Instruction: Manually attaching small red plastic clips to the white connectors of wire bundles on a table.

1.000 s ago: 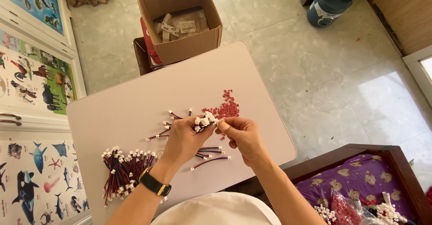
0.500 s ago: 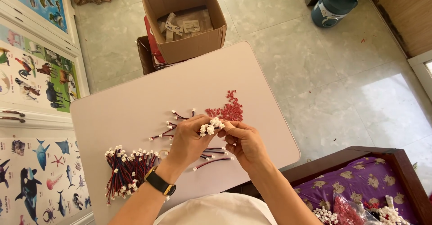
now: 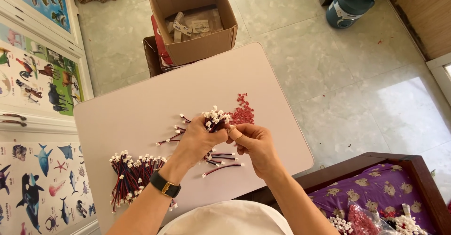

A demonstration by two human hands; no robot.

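Note:
My left hand (image 3: 197,140) grips a bunch of short red-and-black wire leads with white plug ends (image 3: 215,117), held upright over the pale table (image 3: 141,108). My right hand (image 3: 251,143) is closed beside it, thumb and forefinger pinched near the bunch; what they pinch is too small to make out. A heap of small red pieces (image 3: 242,113) lies just beyond the hands. Several loose leads (image 3: 221,162) lie under and around the hands. A larger bundle of leads (image 3: 134,174) lies at the table's near left, by my wrist with its black watch (image 3: 164,184).
An open cardboard box (image 3: 192,19) with packets stands on the floor behind the table. A blue-and-white container (image 3: 350,4) sits far right. Animal posters (image 3: 33,75) cover cabinets at left. At lower right, a wooden frame with purple cloth (image 3: 376,188) holds bags of parts (image 3: 376,222).
The hands have stayed over the same spot, working at the bunch; the camera view has shifted slightly. The rest of the table looks the same.

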